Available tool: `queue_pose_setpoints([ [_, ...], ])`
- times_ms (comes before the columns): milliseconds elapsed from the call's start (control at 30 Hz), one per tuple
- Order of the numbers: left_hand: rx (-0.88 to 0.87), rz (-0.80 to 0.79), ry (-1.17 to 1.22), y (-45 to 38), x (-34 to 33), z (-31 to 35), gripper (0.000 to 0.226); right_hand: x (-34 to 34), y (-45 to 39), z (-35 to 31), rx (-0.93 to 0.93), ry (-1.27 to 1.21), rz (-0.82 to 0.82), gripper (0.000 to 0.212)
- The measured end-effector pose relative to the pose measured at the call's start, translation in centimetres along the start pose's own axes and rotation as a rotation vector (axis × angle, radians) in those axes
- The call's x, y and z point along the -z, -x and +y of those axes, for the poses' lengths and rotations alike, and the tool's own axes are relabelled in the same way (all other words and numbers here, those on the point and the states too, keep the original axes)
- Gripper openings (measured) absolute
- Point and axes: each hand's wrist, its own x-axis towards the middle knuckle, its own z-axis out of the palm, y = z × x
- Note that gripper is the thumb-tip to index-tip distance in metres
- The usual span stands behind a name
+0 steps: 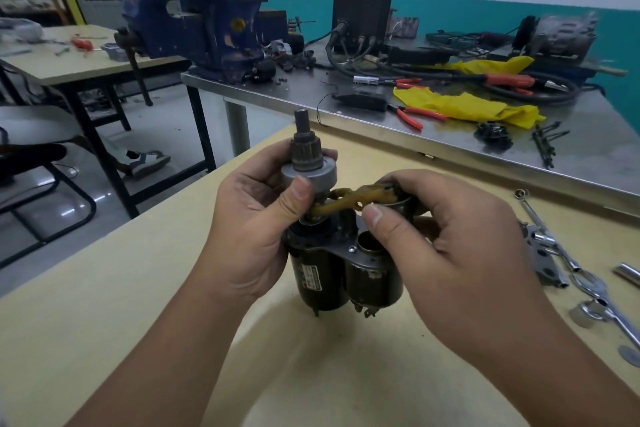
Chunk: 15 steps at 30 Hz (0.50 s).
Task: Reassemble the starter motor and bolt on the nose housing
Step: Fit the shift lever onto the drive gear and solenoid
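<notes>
The black starter motor body stands upright on the yellow table, with its solenoid cylinder beside it on the right. Out of its top rises the grey pinion drive on the shaft. My left hand grips the pinion drive, thumb pressed on its grey collar. A yellowish shift fork lies across from the drive's base to the solenoid plunger. My right hand pinches the fork and plunger end between thumb and fingers. The nose housing is not clearly in view.
Ratchet, sockets and wrenches lie on the table at the right. Behind stands a steel bench with a blue vise, a black welder, red pliers, yellow cloth and cables. Chairs and another table stand at the left.
</notes>
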Motion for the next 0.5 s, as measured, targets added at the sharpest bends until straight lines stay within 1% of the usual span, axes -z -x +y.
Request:
queue_pose_setpoints([
  [167,0.009,-0.010,0.010,0.0,0.1,0.0,0.057,-1.0,0.7,0.4,-0.022,-0.158,0.105,0.013],
  [300,0.018,-0.024,0.044,0.0,0.1,0.2,0.058,-1.7,1.0,0.6,0.007,-0.160,0.173,0.015],
  [500,0.012,-0.047,0.053,0.1,-0.2,0.2,0.053,-2.5,1.0,0.5,0.004,-0.238,0.153,0.021],
])
